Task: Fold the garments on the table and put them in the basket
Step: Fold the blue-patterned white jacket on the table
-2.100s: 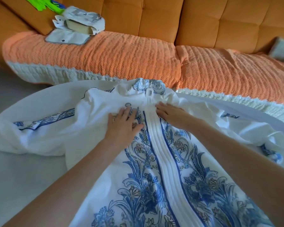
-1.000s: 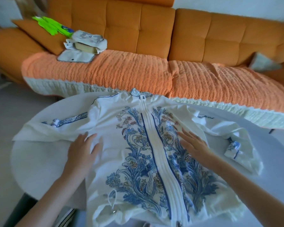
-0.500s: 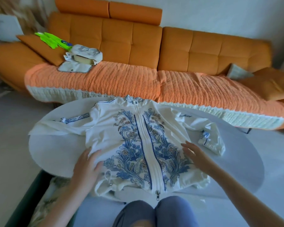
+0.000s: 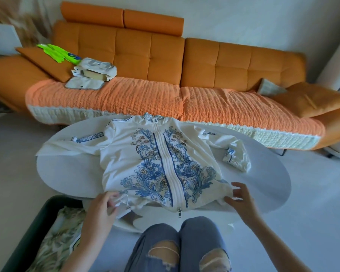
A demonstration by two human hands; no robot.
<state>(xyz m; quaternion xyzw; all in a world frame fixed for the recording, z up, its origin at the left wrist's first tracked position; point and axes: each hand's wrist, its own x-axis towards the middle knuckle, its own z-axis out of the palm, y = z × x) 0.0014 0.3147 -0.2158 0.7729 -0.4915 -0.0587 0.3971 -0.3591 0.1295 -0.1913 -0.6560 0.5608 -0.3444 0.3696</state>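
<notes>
A white zip-up jacket (image 4: 141, 163) with a blue floral print lies front up on the white oval table (image 4: 263, 183), sleeves spread to both sides. My left hand (image 4: 102, 209) pinches the jacket's lower left hem, where a drawstring loop sticks out. With its fingers spread, my right hand (image 4: 241, 201) touches the lower right corner of the hem. A dark basket (image 4: 35, 222) stands on the floor at the lower left, with a leafy-patterned garment (image 4: 53, 244) inside.
An orange sofa (image 4: 204, 61) with an orange knitted throw runs behind the table. On its left part lie a pale fabric bag (image 4: 94, 72) and a bright green item (image 4: 57, 54). My knees in ripped jeans (image 4: 179, 248) are at the table's near edge.
Both hands slid down the jacket from the collar to the hem, smoothing it. The view pulled back. My left hand now grips the hem; my right hand has reached the hem's right corner.
</notes>
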